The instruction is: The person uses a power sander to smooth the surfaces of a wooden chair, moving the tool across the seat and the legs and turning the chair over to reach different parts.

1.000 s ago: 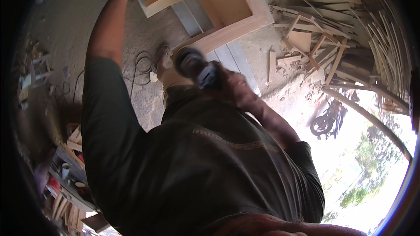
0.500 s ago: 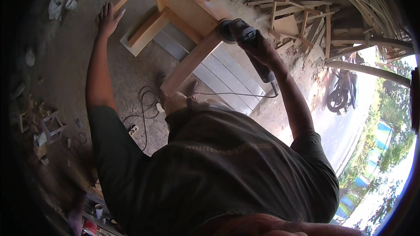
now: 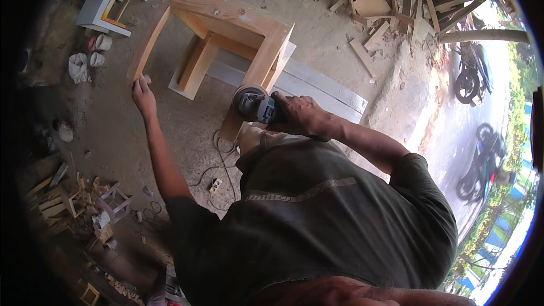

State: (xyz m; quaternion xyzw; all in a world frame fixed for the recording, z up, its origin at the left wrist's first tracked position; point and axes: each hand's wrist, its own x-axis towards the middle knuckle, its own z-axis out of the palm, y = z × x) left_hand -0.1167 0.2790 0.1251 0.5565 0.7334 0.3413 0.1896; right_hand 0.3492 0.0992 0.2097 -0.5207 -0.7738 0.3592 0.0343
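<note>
A bare wooden chair frame (image 3: 229,13) lies tipped over in front of me, partly on a grey plank surface (image 3: 320,88). My right hand (image 3: 303,115) is wrapped round the body of a dark angle grinder (image 3: 258,106). The grinder's round disc rests on the near wooden leg, close to my body, and hides part of it. At the left, my left hand (image 3: 144,95) closes on the end of the frame's long curved leg. Its fingertips are partly hidden behind the wood.
A grey-painted stool (image 3: 103,8) and white pots (image 3: 97,59) stand at the far left. Scrap wood (image 3: 371,3) is piled at the far right. A power cord (image 3: 221,161) and socket block (image 3: 215,185) lie on the floor. Motorbikes (image 3: 481,161) are on the road to the right.
The grinder has come from the frame's far corner down the leg towards my body. My left hand, spread flat before, now grips the curved leg's end. The view has shifted.
</note>
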